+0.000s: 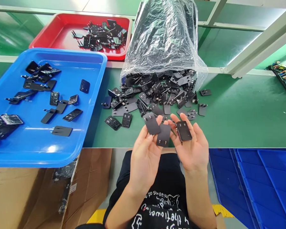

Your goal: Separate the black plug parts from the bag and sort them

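My left hand [145,159] holds two flat black plug plates, one plate [151,123] overlapping another plate [164,135]; small metal prongs stick out of both. My right hand [194,149] is palm up with fingers partly curled, carrying a black plug plate [184,130] with a second one standing on edge against its left side. Both hands are close together over the table's front edge. Just beyond them a pile of similar plug plates [157,90] spills from a clear plastic bag [166,38].
On the left a blue tray [69,54] holds scattered plug plates. Behind it a red tray [54,30] contains a heap of them. A metal post [259,41] slants at the right. Cardboard boxes [92,181] and blue crates [264,181] stand below the green table [240,117].
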Demonstrator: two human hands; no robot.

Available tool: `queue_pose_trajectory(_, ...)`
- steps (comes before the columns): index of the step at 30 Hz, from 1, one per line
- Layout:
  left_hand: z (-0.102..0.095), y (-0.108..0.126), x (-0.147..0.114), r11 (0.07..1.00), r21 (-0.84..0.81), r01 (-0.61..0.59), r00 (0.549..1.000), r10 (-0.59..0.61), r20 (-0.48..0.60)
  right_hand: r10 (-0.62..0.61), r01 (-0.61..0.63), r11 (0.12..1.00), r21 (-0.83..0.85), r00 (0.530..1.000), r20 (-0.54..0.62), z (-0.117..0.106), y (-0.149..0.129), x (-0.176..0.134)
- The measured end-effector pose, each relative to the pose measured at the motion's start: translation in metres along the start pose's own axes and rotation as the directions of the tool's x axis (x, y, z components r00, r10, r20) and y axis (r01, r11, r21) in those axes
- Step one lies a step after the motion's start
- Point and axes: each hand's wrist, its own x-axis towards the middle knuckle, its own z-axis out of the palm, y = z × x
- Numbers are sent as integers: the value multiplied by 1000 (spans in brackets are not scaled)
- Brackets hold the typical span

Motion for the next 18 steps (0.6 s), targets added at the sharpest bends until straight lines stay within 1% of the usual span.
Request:
queue_pose_trajectory(2,-3,-4,1,995,88,-37,999,38,-9,-6,6,1000,-4,1000,19,2,5,-1)
queue_pose_trajectory(3,-4,-7,1,982,169,-78,997,79,-3,-9,9,1000,-10,999,37,3,8,-2)
queue_pose_trajectory(4,-5,-11,1,951,281,-129,992,125,32,-11,12,1000,-18,998,58,4,11,-2)
queue_pose_trajectory(5,-7,-15,0,889,414,-194,981,167,100,-12,15,999,-30,997,79,6,15,-4)
queue_pose_trajectory(6,-8,-19,0,790,550,-272,961,196,193,-12,16,999,-48,996,94,7,18,-5)
queue_pose_trajectory(7,-8,-23,-1,655,668,-354,933,198,300,-4,10,998,-67,996,93,9,21,-6)
queue_pose_trajectory(8,-8,-26,-1,498,750,-435,899,196,391,14,-7,996,-86,997,80,10,24,-7)
queue_pose_trajectory(9,-8,-29,-1,343,798,-495,869,199,453,37,-31,994,-104,997,64,11,25,-8)
queue_pose_trajectory(10,-7,-32,0,209,819,-535,842,203,499,62,-55,991,-120,997,52,11,27,-8)
queue_pose_trajectory(11,-7,-33,1,100,830,-548,827,215,520,92,-85,988,-128,995,45,11,27,-8)
queue_pose_trajectory(12,-7,-34,2,10,834,-551,814,228,535,117,-111,986,-127,992,48,11,28,-6)
queue_pose_trajectory(14,-10,-34,6,-126,834,-537,786,284,549,175,-169,981,-97,983,55,10,28,1)
queue_pose_trajectory(16,-19,-32,11,-227,813,-536,734,350,582,253,-250,966,-58,966,59,10,30,11)
queue_pose_trajectory(18,-34,-28,18,-303,791,-532,667,425,611,343,-338,939,-60,933,107,12,34,23)
